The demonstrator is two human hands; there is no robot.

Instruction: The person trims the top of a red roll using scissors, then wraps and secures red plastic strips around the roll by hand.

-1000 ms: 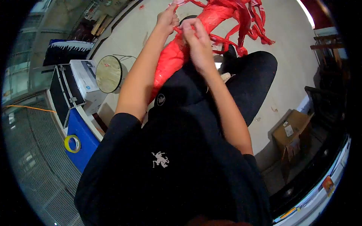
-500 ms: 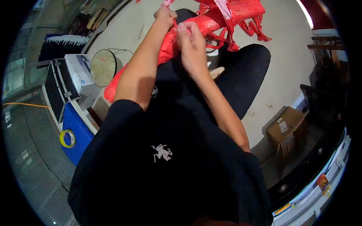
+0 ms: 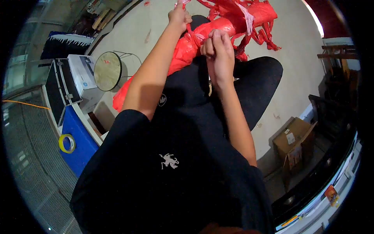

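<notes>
The red bundle (image 3: 186,52) lies across our legs (image 3: 257,78), its long axis running eight to two o'clock. It sits at four o'clock from our left hand (image 3: 180,19) — closed on a strip (image 3: 189,28) — with our right hand (image 3: 219,50) nearer (curled; gripping, we cannot tell).

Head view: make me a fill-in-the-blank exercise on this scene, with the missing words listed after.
1. The plastic by the hands is coloured ____.
2. The hand nearer the stool is the person's ____ one.
3. The tape rests on a surface coloured ____.
4. The carton stands to the person's ____.

Missing words: red; left; blue; right.
</notes>
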